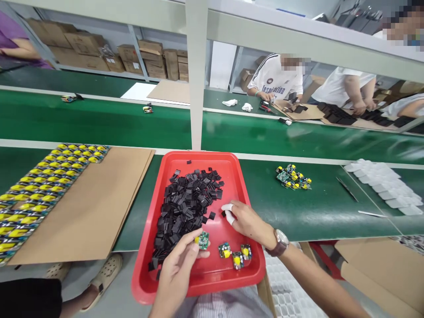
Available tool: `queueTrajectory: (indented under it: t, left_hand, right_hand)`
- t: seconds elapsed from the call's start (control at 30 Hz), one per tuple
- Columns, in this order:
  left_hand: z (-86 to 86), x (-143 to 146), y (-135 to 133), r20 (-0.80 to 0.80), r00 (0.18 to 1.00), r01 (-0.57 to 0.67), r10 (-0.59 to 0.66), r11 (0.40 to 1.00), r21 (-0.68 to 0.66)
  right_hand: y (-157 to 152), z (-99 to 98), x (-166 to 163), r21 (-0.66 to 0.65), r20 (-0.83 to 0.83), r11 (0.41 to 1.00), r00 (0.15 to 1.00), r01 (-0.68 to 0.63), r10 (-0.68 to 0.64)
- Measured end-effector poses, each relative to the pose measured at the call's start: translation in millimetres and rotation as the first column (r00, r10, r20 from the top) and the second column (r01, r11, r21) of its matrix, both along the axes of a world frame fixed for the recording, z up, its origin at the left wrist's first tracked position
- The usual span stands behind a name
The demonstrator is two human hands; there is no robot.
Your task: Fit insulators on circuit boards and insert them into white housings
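A red tray [251, 260] sits in front of me, holding a heap of small black square pieces [188, 203]. My left hand [177, 265] pinches a small green circuit board [202, 240] with a yellow part above the tray's near side. My right hand [247, 223], with white finger cots and a wristwatch, pinches one black piece [224, 213] at the heap's right edge. Three more small circuit boards [235, 254] lie on the tray's near right.
Cardboard sheets [92, 207] lie to the left, with rows of yellow-topped boards [39, 190] beside them. A cluster of boards [293, 176] and white plastic housings [384, 183] rest on the green bench at right. Other people work across the conveyor belt [99, 123].
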State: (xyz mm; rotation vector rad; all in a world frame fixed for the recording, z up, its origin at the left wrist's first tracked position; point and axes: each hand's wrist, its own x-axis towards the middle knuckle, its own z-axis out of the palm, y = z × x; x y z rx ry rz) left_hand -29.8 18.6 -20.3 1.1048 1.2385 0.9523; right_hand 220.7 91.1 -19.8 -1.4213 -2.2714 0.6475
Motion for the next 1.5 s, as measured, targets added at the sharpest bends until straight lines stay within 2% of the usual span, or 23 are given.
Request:
queueTrajectory:
  t: [0.1, 0.17, 0.27, 0.43, 0.5, 0.57, 0.67, 0.8, 0.93, 1.03, 1.17, 1.27, 1.5]
  left_hand:
    - [7.5, 9, 5, 0.043, 0.999, 0.034, -0.034, 0.999, 0.000]
    - [14.5, 19, 9, 0.043, 0.996, 0.077, -0.080, 0.995, 0.057]
    - [23.6, 31, 12, -0.014, 0.991, 0.132, -0.132, 0.981, 0.141]
    - [25.5, 42, 11, -0.053, 0.998, -0.007, 0.015, 0.989, 0.150]
    - [23.1, 46, 8, 0.006, 1.000, -0.003, 0.002, 0.995, 0.100]
    - [20.7, 49, 3, 0.126, 0.992, 0.025, -0.028, 0.999, 0.026]
    - [18.7, 49, -1, 0.289, 0.956, 0.072, -0.049, 0.995, -0.067]
    - [21.4, 47, 0, 0.368, 0.929, 0.090, -0.049, 0.992, -0.094]
    - [26.7, 49, 2, 0.365, 0.930, 0.091, -0.046, 0.990, -0.107]
    - [30.1, 50, 2, 0.321, 0.947, 0.085, -0.033, 0.985, -0.149]
    - [30.2, 47, -1, 0.287, 0.957, 0.093, -0.054, 0.988, -0.123]
    - [24.0, 43, -3, 0.253, 0.966, 0.071, -0.049, 0.994, -0.080]
    - [5.4, 38, -8, 0.352, 0.936, 0.006, -0.004, 1.000, -0.007]
  right_hand:
    - [-18, 18.3, -7, -0.061, -0.251, 0.998, 0.967, 0.025, -0.040]
    - [-31, 29.9, -12, -0.090, -0.398, 0.996, 0.917, -0.028, -0.010]
    - [-48, 38.1, -16, -0.033, -0.461, 0.996, 0.885, -0.085, 0.061]
    - [-63, 29.0, -24, -0.023, -0.663, 1.000, 0.748, 0.011, -0.023]
    - [-66, 22.7, -27, 0.002, -0.727, 0.996, 0.684, 0.087, -0.059]
    - [-68, 18.3, -25, -0.029, -0.789, 0.979, 0.596, 0.203, -0.148]
    - [-69, 17.8, -15, -0.125, -0.816, 0.945, 0.510, 0.303, -0.272]
    - [-72, 24.0, -3, -0.140, -0.799, 0.948, 0.534, 0.285, -0.278]
    - [-75, 25.6, -8, -0.119, -0.783, 0.959, 0.569, 0.259, -0.251]
    - [-75, 21.6, -16, -0.138, -0.798, 0.955, 0.541, 0.264, -0.265]
    - [-75, 17.9, -22, -0.226, -0.813, 0.935, 0.475, 0.275, -0.336]
    - [-77, 19.7, -25, -0.303, -0.823, 0.920, 0.418, 0.249, -0.384]
    - [-83, 22.1, -40, -0.446, -0.820, 0.873, 0.302, 0.196, -0.486]
